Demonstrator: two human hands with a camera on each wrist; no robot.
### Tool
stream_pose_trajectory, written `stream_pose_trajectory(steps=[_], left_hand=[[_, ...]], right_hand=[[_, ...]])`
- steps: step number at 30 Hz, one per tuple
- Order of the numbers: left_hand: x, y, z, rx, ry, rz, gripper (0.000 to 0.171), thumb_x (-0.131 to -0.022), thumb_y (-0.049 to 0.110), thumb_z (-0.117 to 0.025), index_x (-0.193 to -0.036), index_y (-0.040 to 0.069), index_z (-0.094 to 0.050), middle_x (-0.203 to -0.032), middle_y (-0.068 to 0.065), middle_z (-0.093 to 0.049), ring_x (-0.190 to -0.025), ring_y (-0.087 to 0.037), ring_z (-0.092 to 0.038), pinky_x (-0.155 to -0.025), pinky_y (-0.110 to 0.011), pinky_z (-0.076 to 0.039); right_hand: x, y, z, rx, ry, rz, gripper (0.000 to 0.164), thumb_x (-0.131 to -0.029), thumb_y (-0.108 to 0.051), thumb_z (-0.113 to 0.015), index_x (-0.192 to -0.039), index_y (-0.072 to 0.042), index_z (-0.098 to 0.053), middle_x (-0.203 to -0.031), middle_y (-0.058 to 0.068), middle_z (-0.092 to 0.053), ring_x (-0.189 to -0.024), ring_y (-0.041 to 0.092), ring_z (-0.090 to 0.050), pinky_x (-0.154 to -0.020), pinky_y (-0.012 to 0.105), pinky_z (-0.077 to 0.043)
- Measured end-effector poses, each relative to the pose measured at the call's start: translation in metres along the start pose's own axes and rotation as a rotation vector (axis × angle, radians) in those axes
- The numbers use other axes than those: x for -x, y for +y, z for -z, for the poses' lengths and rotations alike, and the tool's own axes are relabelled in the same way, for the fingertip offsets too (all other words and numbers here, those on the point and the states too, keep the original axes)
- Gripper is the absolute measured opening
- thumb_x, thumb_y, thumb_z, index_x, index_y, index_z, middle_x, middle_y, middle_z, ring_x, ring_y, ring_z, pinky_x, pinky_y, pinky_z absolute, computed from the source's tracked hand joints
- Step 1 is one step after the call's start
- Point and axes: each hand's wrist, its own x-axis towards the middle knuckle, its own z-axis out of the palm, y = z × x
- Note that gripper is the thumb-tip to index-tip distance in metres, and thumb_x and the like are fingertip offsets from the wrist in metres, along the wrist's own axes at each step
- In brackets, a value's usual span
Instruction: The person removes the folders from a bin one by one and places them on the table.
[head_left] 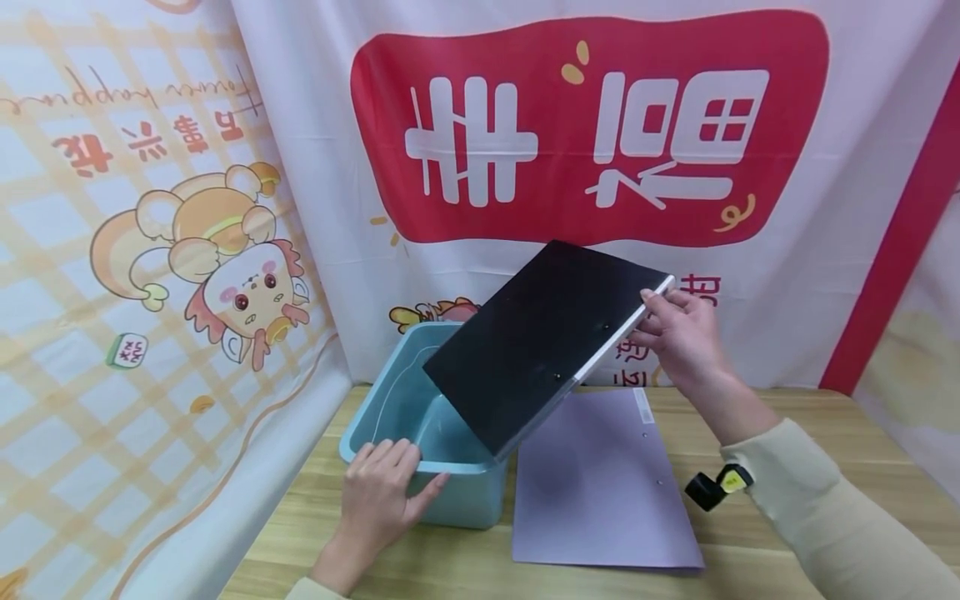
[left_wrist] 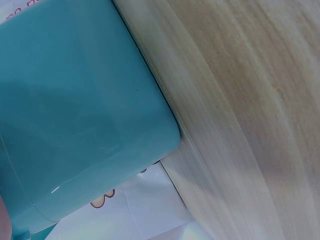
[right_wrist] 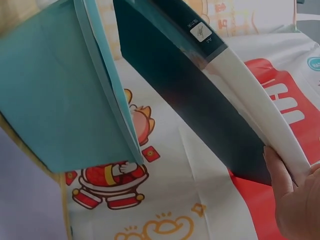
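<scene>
A black file folder with a white spine strip is held tilted above a light blue plastic bin. My right hand pinches its upper right end at the spine. The folder's lower corner hangs over the bin's right rim; whether it touches the rim I cannot tell. In the right wrist view, the folder shows a thick spine with a small white label. My left hand grips the near rim of the bin, fingers over the edge and thumb outside. The left wrist view shows mostly the bin's side wall.
A purple folder lies flat on the wooden table, just right of the bin. Printed cloth hangs behind the table and along its left side. A black and yellow device is strapped at the right wrist.
</scene>
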Motion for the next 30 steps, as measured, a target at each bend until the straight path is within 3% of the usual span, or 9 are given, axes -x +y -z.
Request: stream_pose_trajectory(steps=[12, 23, 30], left_hand=[[-0.001, 0.001, 0.0, 0.01, 0.004, -0.004, 0.057, -0.099, 0.064, -0.047, -0.073, 0.014, -0.048, -0.068, 0.006, -0.037, -0.057, -0.014, -0.035, -0.057, -0.033, -0.033], [0.0, 0.002, 0.001, 0.008, 0.0, -0.002, 0.057, -0.099, 0.064, -0.047, -0.074, 0.014, -0.048, -0.068, 0.006, -0.036, -0.057, -0.015, -0.035, -0.057, -0.034, -0.034], [-0.001, 0.004, 0.0, 0.01, 0.0, -0.008, 0.056, -0.099, 0.064, -0.048, -0.074, 0.014, -0.048, -0.068, 0.006, -0.036, -0.057, -0.015, -0.035, -0.057, -0.033, -0.034]], right_hand=[[-0.003, -0.013, 0.023, -0.046, -0.003, -0.022, 0.031, -0.098, -0.015, -0.069, -0.119, 0.0, -0.052, -0.096, 0.006, -0.074, -0.085, 0.019, -0.077, -0.073, 0.035, -0.06], [0.001, -0.024, 0.042, 0.025, 0.012, -0.055, 0.044, -0.096, -0.024, -0.072, -0.129, -0.003, -0.052, -0.106, 0.002, -0.074, -0.091, 0.019, -0.077, -0.077, 0.033, -0.06], [0.003, -0.03, 0.055, 0.029, 0.029, -0.076, 0.036, -0.094, -0.024, -0.074, -0.123, -0.008, -0.059, -0.103, 0.004, -0.072, -0.087, 0.018, -0.076, -0.075, 0.033, -0.06]])
